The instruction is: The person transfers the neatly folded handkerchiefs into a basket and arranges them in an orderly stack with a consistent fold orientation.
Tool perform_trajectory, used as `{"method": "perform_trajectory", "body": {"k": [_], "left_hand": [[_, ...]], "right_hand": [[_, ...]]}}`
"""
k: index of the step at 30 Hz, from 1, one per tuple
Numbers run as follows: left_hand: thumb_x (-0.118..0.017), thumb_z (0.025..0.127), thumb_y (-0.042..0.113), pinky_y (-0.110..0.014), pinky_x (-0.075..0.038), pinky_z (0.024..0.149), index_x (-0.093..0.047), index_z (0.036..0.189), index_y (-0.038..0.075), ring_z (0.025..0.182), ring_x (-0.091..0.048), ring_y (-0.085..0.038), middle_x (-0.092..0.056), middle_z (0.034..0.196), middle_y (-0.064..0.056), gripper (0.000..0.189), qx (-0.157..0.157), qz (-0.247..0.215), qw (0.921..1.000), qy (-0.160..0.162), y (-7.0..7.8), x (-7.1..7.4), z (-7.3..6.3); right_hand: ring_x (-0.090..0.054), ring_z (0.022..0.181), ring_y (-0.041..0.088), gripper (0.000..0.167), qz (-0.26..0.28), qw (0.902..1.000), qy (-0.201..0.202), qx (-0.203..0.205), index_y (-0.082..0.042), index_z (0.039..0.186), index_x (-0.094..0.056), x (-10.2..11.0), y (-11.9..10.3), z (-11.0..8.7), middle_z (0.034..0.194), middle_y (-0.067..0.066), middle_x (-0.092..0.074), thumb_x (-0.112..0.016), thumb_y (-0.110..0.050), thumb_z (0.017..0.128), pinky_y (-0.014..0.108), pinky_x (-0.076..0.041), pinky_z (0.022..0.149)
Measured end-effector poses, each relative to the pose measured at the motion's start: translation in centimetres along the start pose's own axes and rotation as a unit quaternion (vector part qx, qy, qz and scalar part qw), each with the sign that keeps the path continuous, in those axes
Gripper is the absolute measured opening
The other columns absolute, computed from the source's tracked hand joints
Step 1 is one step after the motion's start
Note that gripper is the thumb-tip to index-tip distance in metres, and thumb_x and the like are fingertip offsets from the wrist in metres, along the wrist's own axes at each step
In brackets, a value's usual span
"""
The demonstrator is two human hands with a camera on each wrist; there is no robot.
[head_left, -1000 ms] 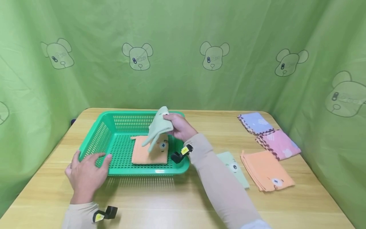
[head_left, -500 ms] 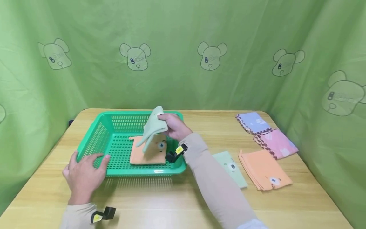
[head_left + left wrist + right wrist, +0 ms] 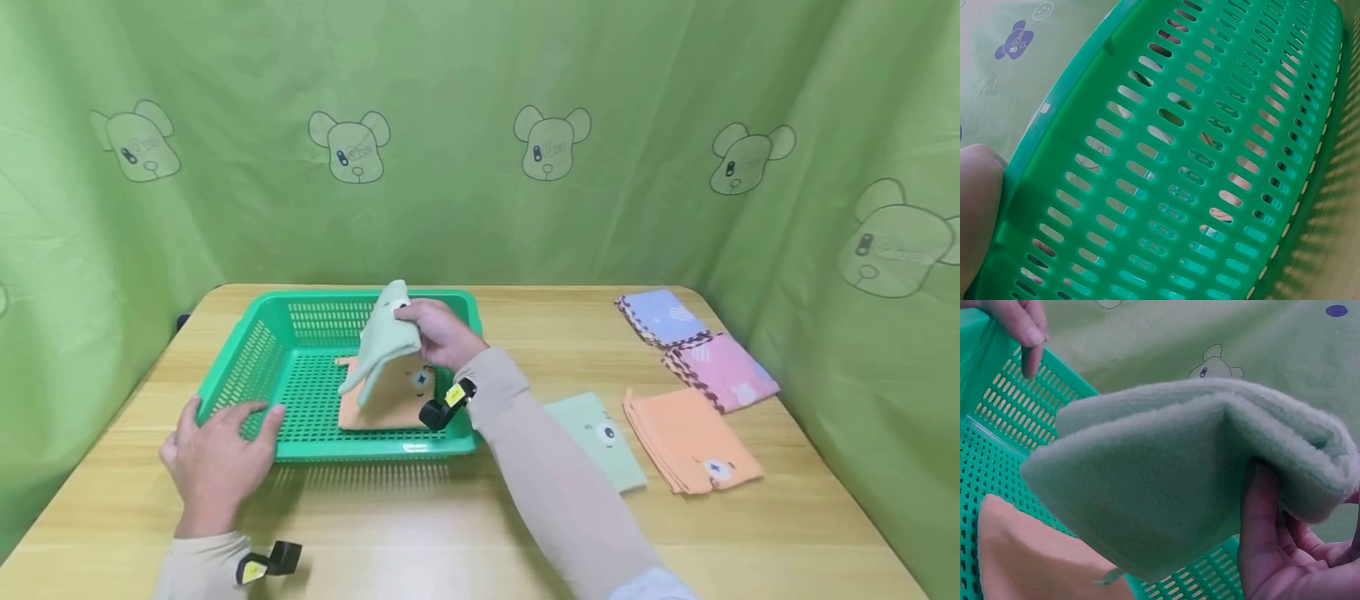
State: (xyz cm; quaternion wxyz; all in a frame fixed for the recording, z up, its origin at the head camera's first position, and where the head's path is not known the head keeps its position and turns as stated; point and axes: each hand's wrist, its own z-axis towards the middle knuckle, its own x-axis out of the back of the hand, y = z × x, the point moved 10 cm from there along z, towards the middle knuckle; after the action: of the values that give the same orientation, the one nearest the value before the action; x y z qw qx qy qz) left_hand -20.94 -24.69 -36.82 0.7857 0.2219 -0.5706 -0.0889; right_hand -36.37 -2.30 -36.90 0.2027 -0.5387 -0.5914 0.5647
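Note:
My left hand (image 3: pixel 217 462) grips the near left corner of a green plastic basket (image 3: pixel 352 452), its fingers reaching over the rim. Above the right part of the basket, my right hand (image 3: pixel 446 333) pinches a folded pale green towel (image 3: pixel 386 329) that hangs with its layers parted at the lower end. The right wrist view shows the thumb (image 3: pixel 1260 512) pressed on one face of the pale green towel (image 3: pixel 1141 487). Beneath it, a folded orange towel (image 3: pixel 360 414) with a printed face lies on the basket's floor, partly covered from view.
Right of the basket on the wooden table (image 3: pixel 375 533) lie a second pale green towel (image 3: pixel 600 446), a second orange towel (image 3: pixel 686 437), a pink towel (image 3: pixel 727 371) and a blue towel (image 3: pixel 660 317). A green curtain (image 3: pixel 465 225) stands behind and at both sides.
My right hand has carried the pale green towel a little to the left over the basket. My left hand keeps its place at the corner. The whole head view has shifted slightly.

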Motion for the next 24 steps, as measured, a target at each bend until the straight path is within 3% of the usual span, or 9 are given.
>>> {"method": "perform_trajectory", "body": {"k": [17, 24], "left_hand": [[-0.043, 0.098, 0.054, -0.071, -0.013, 0.099, -0.063, 0.122, 0.009, 0.137, -0.016, -0.054, -0.056, 0.131, -0.025, 0.055, 0.004, -0.006, 0.9999, 0.010, -0.1, 0.1, 0.1], [-0.041, 0.098, 0.056, -0.072, -0.013, 0.099, -0.063, 0.122, 0.009, 0.138, -0.015, -0.053, -0.055, 0.131, -0.025, 0.057, 0.003, -0.007, 0.9999, 0.008, 0.0, 0.2, 0.2]], "right_hand": [[-0.066, 0.090, 0.022, 0.044, -0.006, 0.9994, -0.026, -0.021, 0.004, 0.140, -0.039, -0.3, 1.3, 0.7, 0.123, 0.019, -0.058, -0.048, -0.005, 0.098, 0.030, -0.056, 0.077], [-0.061, 0.101, 0.026, 0.042, -0.028, 0.9987, -0.029, -0.031, 0.002, 0.138, -0.041, -0.6, 1.7, 1.0, 0.127, 0.018, -0.055, -0.047, -0.001, 0.097, 0.036, -0.054, 0.084]]}}
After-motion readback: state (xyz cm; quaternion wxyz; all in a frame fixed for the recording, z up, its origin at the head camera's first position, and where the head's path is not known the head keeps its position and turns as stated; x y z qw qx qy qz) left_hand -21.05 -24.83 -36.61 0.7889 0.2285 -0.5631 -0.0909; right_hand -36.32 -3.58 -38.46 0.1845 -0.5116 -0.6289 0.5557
